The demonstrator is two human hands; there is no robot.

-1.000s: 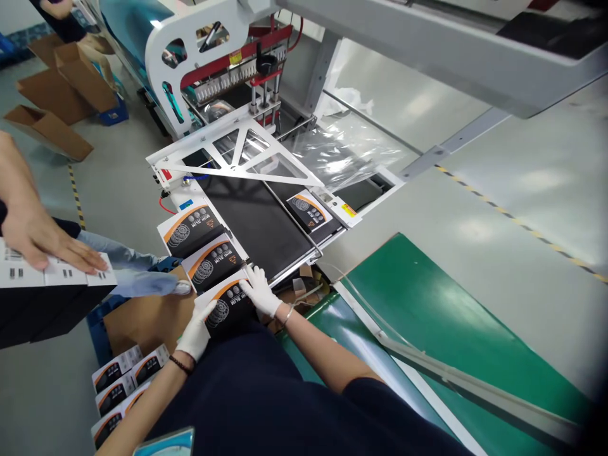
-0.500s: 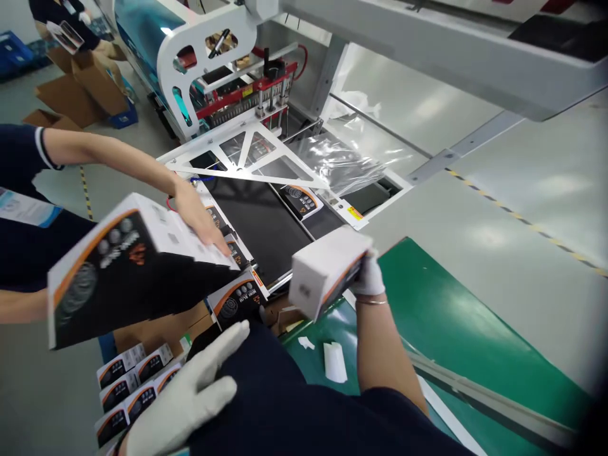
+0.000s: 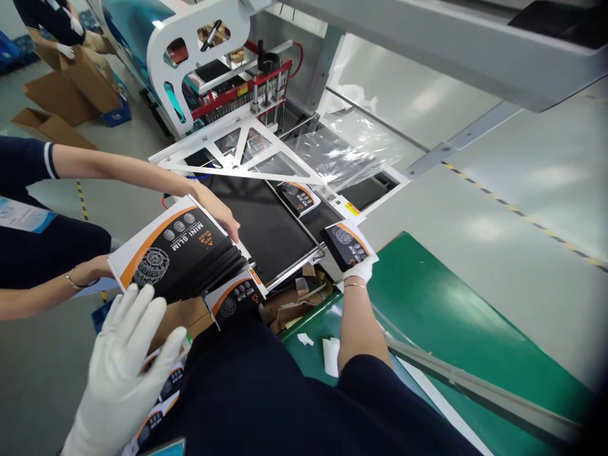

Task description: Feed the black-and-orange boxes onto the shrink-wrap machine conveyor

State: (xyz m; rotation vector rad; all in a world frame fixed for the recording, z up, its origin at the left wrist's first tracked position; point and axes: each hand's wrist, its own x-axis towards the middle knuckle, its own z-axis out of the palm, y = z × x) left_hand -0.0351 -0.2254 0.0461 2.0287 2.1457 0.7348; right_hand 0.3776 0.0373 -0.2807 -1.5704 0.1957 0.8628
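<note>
Your right hand (image 3: 360, 270) grips a MINI SLIM box (image 3: 345, 244); your left hand (image 3: 121, 373) is open.
The box is just beside the near right corner of the black conveyor belt (image 3: 261, 231); your left fingers (image 3: 124, 323) spread empty, just below a co-worker's stack of boxes (image 3: 183, 253).

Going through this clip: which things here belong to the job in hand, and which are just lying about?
Part of the job:
- right hand gripping a Mini Slim box
- open, empty left hand
- co-worker's stack of Mini Slim boxes
- black conveyor belt

Lying about:
- open cardboard cartons
- white paper scrap
</note>
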